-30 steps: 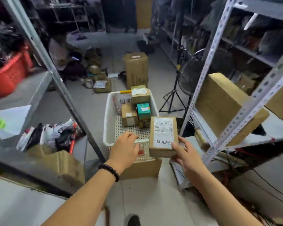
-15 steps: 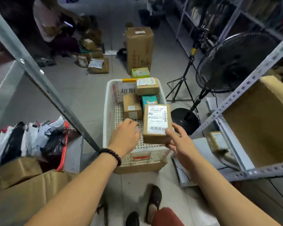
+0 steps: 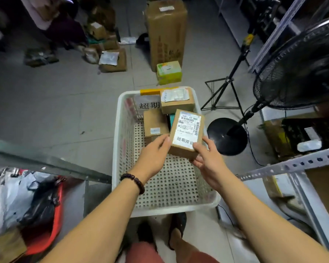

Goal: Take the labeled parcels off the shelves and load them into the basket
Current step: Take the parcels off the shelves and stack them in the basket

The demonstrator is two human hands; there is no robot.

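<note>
In the head view, a flat brown cardboard parcel with a white printed label (image 3: 186, 133) hangs just above the white perforated plastic basket (image 3: 118, 149), over its right half. The right hand (image 3: 209, 162) grips the near right corner, thumb on the label and fingers curled underneath. The left hand (image 3: 154, 154) pinches the near left edge with its thumb against the side.

To finish this step well, I would lower the parcel flat onto the bare perforated floor of the basket, label up, just in front of the small brown box (image 3: 155, 123) and the taped brown box (image 3: 177, 100) at the far end. Letting go with both hands only once it rests would keep it from tipping onto them.

The basket sits on a grey tiled floor (image 3: 65, 101). Around it are a black pedestal fan (image 3: 300, 69), a black tripod (image 3: 224, 88), a tall brown carton (image 3: 166, 31), a green box (image 3: 169, 72) and grey slotted metal shelving (image 3: 292, 164).
</note>
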